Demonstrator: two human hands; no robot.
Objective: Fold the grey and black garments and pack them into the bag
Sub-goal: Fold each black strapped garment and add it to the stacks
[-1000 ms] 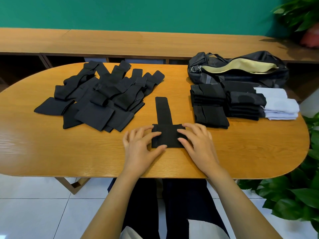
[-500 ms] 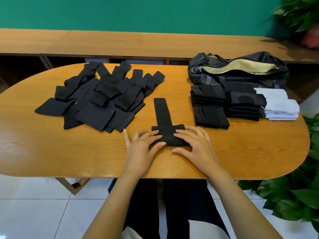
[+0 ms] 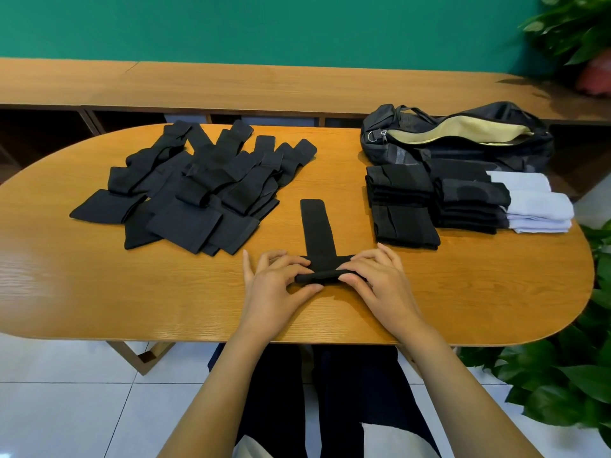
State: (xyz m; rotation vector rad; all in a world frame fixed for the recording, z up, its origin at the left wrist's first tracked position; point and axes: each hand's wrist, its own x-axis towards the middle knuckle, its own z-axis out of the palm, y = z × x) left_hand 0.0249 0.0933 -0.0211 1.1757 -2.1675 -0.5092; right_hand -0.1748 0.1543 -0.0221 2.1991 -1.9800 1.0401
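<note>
a black garment [image 3: 315, 226] was laid near the middle of the near edge of the table [image 3: 99, 292], its narrow strip stretched away toward the far edge and its near end rolled into a thick band set crosswise. the band was held at both ends. the left hand [image 3: 274, 285] was curled on the left end, with the thumb pressed against the near side and the fingers bent over the top. the right hand [image 3: 380, 279] was curled on the right end in the same way, thumb at the near side and fingers arched over the top. both grips were narrow and closed on the cloth

a pile [image 3: 198, 193] of unfolded black garments was spread over the far left part of the table, overlapped in many layers and well apart from the hands. toward the right end two black stacks [image 3: 403, 206] of folded garments were set side by side; whether they touched could not be told. a grey stack [image 3: 535, 206] of pale folded garments was set against the right side of the second black one, close to the right edge. the bag [image 3: 463, 140] was laid at the far right corner, just behind the stacks, with its zip opened and a yellowish lining shown

a wooden bench [image 3: 231, 84] was seen behind the table along a green wall [image 3: 297, 28], leafy plants [image 3: 562, 375] were seen at the right, and a tiled floor [image 3: 66, 408] was seen below the near edge
</note>
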